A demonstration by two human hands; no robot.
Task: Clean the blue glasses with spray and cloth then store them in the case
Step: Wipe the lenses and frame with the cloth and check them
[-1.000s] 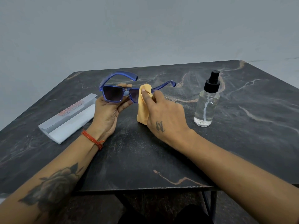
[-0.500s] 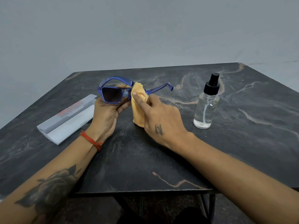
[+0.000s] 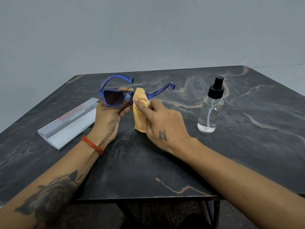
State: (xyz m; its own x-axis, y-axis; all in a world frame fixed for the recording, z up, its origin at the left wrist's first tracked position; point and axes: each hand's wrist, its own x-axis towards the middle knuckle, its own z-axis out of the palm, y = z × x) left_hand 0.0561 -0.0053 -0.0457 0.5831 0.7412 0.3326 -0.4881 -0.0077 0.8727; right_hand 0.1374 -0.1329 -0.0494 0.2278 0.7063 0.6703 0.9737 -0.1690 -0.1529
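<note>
The glasses [image 3: 113,100], translucent blue with dark square lenses and both arms unfolded, are held above the table [image 3: 247,146] by the left hand [image 3: 107,119], fingers curled round the frame. The right hand [image 3: 163,124] pinches a yellow cloth [image 3: 140,113] over the right lens.

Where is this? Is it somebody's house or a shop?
Hard to tell: probably a plain room set up for filming. Only a bare grey wall and a dark marble-patterned table on thin metal legs show.
</note>
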